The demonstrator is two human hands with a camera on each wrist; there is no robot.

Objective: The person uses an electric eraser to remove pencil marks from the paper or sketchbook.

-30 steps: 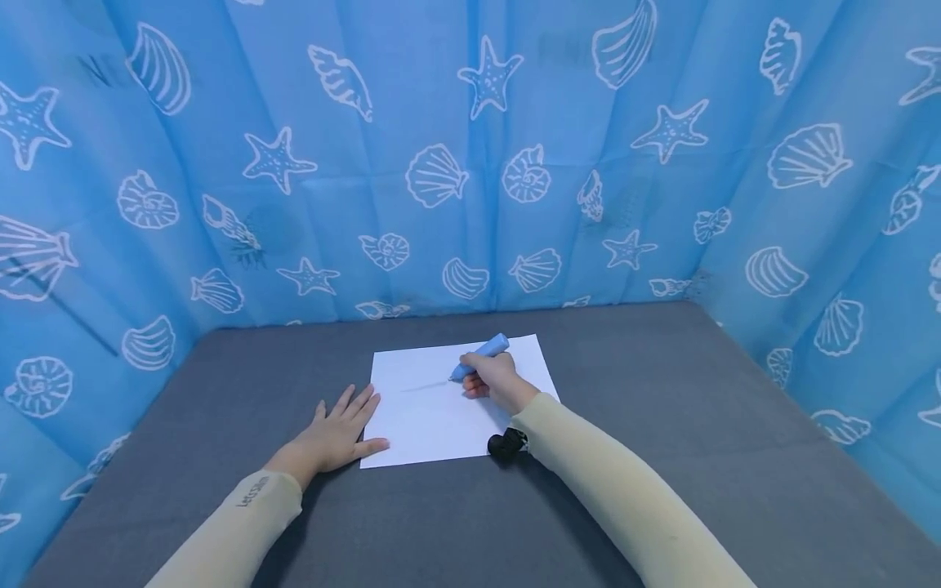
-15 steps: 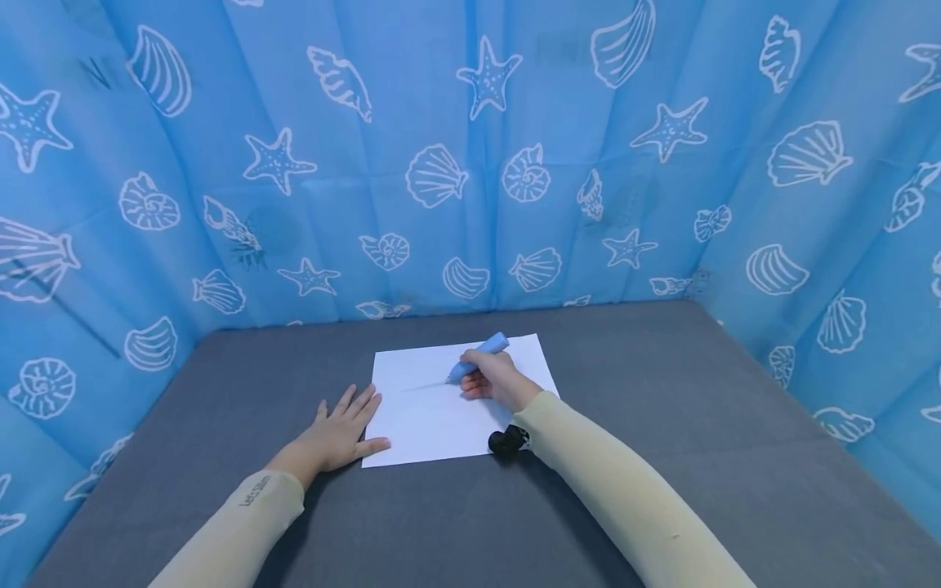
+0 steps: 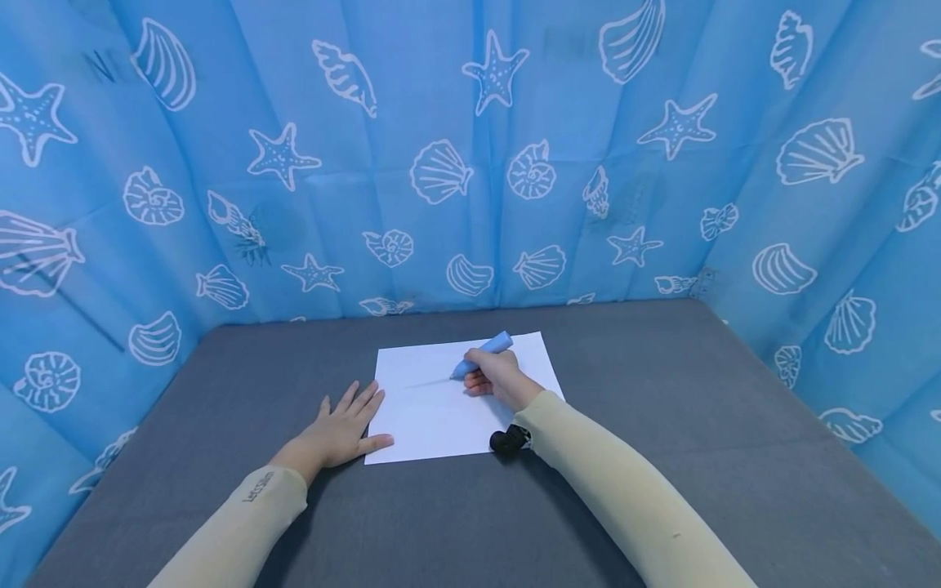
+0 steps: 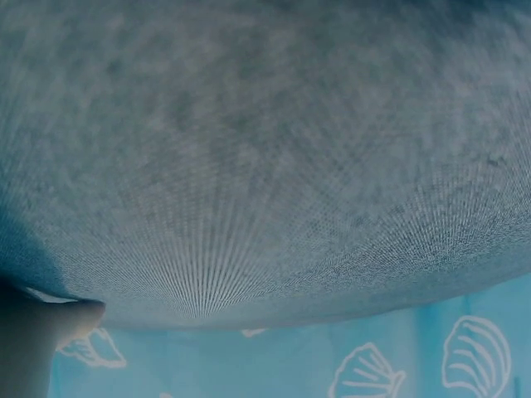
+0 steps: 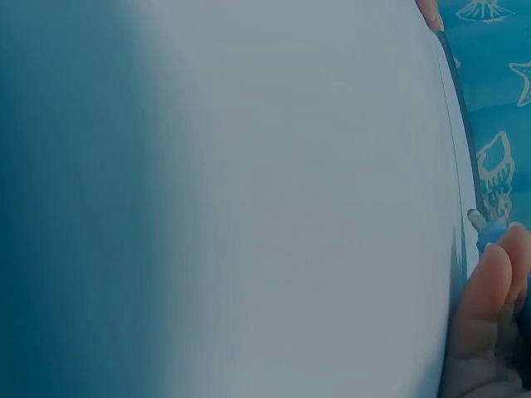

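A sheet of white paper (image 3: 434, 433) lies on the grey cloth-covered table. My right hand (image 3: 503, 380) grips a thick blue marker (image 3: 491, 346), slanted, with its tip low over the middle of the sheet. A thin, faint line (image 3: 428, 384) runs leftward from the tip. In the right wrist view, the fingers (image 5: 489, 286) pinch the marker (image 5: 491, 235) near its pale tip. Flat with spread fingers, my left hand (image 3: 334, 437) rests at the sheet's left edge, fingertips and thumb touching the paper. Only part of a finger (image 4: 79, 319) shows in the left wrist view.
Grey cloth (image 3: 625, 351) covers the table around the paper. A blue curtain (image 3: 485, 220) with white shells and starfish hangs behind and at both sides. A small black object (image 3: 507, 441) sits at the right wrist, over the paper's lower edge.
The marker tip slid slightly left along the faint line, then a little back right. My left hand stays in place; the whole head view has shifted a little.
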